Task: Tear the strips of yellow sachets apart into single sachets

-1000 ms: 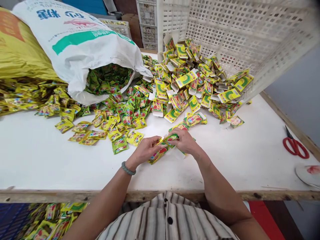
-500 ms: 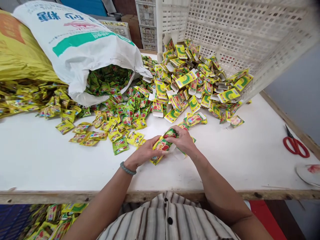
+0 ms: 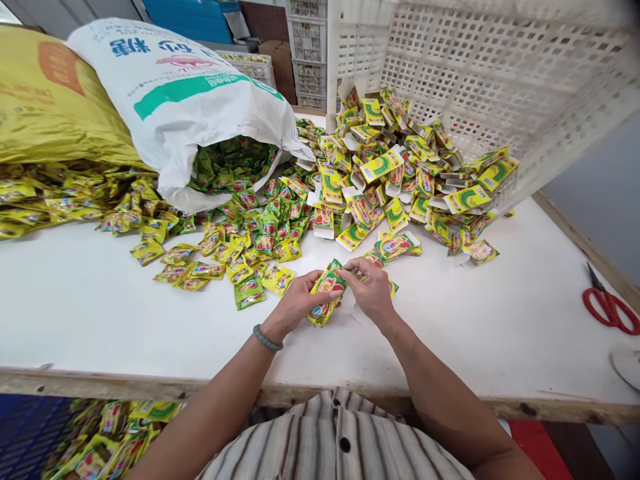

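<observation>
A small yellow-and-green candy box (image 3: pixel 325 297) with red fruit print is tilted above the table, its upper end pointing away from me. My left hand (image 3: pixel 295 303) is closed around its lower part, thumb across the printed face. At the upper end, my right hand (image 3: pixel 371 292) pinches the box's edge with bent fingers; its fingertips partly hide that end. Just left of my hands lie yellow sachets (image 3: pixel 278 279) and green sachets (image 3: pixel 249 291). Beyond my right hand rest flat printed boxes (image 3: pixel 397 245).
A tipped white crate (image 3: pixel 500 73) spills a heap of small boxes (image 3: pixel 383 163). To its left, a white sack (image 3: pixel 200 100) and a yellow sack (image 3: pixel 55 100) spill sachets. Red-handled scissors (image 3: pixel 607 307) lie at the right. A blue crate (image 3: pixel 30 433) with packets sits below the table edge.
The green sachet that showed at the box's upper end no longer shows there. My right fingers have closed in on that end. The whole view has shifted slightly.
</observation>
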